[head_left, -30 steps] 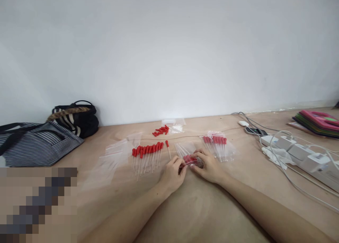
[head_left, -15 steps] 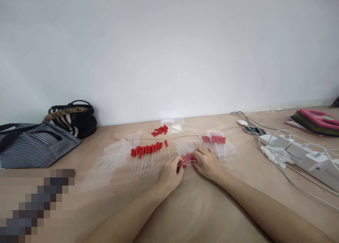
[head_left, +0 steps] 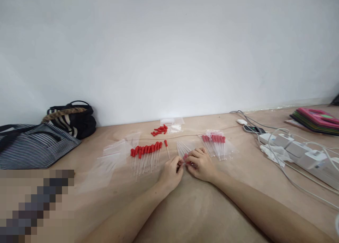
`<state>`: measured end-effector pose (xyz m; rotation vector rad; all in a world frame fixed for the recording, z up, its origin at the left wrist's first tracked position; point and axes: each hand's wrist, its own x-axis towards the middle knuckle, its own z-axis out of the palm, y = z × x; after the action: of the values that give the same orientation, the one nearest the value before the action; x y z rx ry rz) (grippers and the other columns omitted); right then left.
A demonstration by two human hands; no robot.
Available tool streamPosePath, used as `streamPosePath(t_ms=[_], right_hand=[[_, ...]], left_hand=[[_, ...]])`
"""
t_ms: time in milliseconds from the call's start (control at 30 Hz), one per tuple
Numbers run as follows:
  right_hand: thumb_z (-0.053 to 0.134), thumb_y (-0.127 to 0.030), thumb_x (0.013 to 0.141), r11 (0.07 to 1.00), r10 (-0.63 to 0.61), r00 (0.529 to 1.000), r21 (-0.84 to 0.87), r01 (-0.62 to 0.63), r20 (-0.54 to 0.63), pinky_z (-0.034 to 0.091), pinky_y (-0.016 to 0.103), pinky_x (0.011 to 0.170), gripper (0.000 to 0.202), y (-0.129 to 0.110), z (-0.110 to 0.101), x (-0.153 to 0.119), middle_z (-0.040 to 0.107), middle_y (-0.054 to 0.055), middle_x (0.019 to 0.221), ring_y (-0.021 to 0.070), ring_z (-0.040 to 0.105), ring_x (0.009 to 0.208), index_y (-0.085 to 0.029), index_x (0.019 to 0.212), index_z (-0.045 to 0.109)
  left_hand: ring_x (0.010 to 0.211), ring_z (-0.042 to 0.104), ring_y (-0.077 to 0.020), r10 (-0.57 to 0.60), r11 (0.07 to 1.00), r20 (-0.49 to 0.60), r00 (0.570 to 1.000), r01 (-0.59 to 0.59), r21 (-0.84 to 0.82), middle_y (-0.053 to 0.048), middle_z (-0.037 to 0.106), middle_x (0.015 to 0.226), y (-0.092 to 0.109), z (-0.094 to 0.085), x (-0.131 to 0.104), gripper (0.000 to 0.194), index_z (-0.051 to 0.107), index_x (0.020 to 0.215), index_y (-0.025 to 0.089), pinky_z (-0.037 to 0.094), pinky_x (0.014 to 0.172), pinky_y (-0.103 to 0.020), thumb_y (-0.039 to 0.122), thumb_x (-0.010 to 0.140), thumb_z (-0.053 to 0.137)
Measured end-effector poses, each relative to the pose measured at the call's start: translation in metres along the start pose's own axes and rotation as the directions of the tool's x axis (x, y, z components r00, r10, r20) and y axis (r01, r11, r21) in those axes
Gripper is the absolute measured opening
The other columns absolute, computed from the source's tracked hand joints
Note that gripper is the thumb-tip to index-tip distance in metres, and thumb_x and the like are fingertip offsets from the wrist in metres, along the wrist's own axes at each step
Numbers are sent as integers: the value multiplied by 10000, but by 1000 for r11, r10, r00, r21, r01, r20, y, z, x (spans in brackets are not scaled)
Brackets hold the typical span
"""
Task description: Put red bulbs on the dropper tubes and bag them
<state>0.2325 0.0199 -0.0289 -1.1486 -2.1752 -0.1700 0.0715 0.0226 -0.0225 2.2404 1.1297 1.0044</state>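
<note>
Between my hands lies a clear plastic bag point(head_left: 182, 148) holding several glass droppers with red rubber bulbs, bulbs toward me. My left hand point(head_left: 172, 169) pinches the bag's near edge at its left. My right hand point(head_left: 200, 164) is closed on the same edge at the right, its fingers covering most of the bulbs. One loose dropper point(head_left: 166, 144) lies just beyond my left hand. Left of it a row of red-bulbed droppers point(head_left: 145, 150) is spread side by side. Filled bags of droppers point(head_left: 217, 144) rest beyond my right hand.
Flat clear zip bags point(head_left: 106, 165) lie at the left. Loose red bulbs point(head_left: 159, 130) and a bag of glass tubes point(head_left: 175, 127) sit near the wall. Striped bags point(head_left: 39, 144) stand far left. A power strip point(head_left: 304, 155) with chargers and cables runs along the right.
My right hand has shifted left, closer to my left hand, and its fingers have closed on the bag's near edge. My left hand has stayed nearly in place.
</note>
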Motion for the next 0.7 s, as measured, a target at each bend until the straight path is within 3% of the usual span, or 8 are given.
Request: streamPosePath(t_ms=[133,267,567,700], right_hand=[[549,-139,692,998,41,999,-50,-42,-26,265,309,695,85,2,0,-1,594,12,757,161,497,759,-206,737,577],[575,-263,759,998,65,997,-7,-65,-30,281,293,678,51,10,-4,-1,598,13,778,155,513,761,-216,775,584],[510,-271,814,987,-123,991,-115,116,-60,262,312,703,204,18,3,4,590,12,642,143,476,647,-178,635,544],[477,-269,818,981,-111,992,-167,99,-65,261,322,709,209,15,5,5,586,22,625,151,486,636,-175,636,515]], left_hand=[[614,538,-120,-6,1000,12,1000,6,9,21,520,653,-1,-1,0,160,486,686,180,457,559,-222,37,704,418],[620,539,-121,-15,1000,4,1000,15,11,20,527,654,-2,-1,1,161,488,693,178,455,564,-223,30,697,426],[618,555,-117,0,1000,1,1000,0,1,20,539,653,-4,0,2,165,492,689,173,468,573,-221,23,690,424],[615,555,-116,7,1000,-4,1000,-6,8,22,539,653,-6,0,3,157,486,694,175,470,568,-218,28,691,432]])
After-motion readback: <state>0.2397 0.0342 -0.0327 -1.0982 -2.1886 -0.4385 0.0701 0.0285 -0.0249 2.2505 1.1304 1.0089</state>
